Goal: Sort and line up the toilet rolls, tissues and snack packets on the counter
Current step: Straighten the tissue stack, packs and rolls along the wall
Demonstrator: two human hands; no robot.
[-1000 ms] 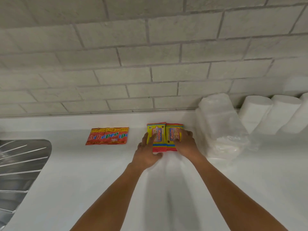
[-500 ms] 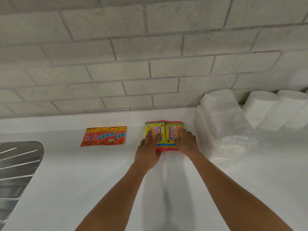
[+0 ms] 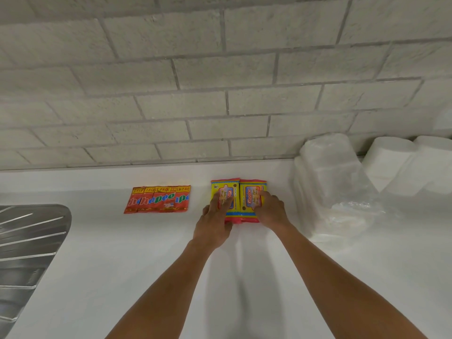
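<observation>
On the white counter (image 3: 122, 265) we log two yellow-and-red "Giggles" snack packets lying flat side by side, edges touching, near the grey brick wall (image 3: 220, 81). Our left hand (image 3: 212, 228) lies on the left yellow packet (image 3: 226, 192), fingers extended over its face, thumb at its near edge. Our right hand (image 3: 272, 211) lies on the right yellow packet (image 3: 249, 196), fingers fairly straight, pressing on it. Neither grip closes round a packet. To the left, apart: a row of red "Triple Pack" snack sachets (image 3: 157, 199), overlapping. To the right: clear-wrapped white tissue packs (image 3: 330, 187), then white toilet rolls (image 3: 391, 157). Far left: a steel sink drainer (image 3: 27, 241).
</observation>
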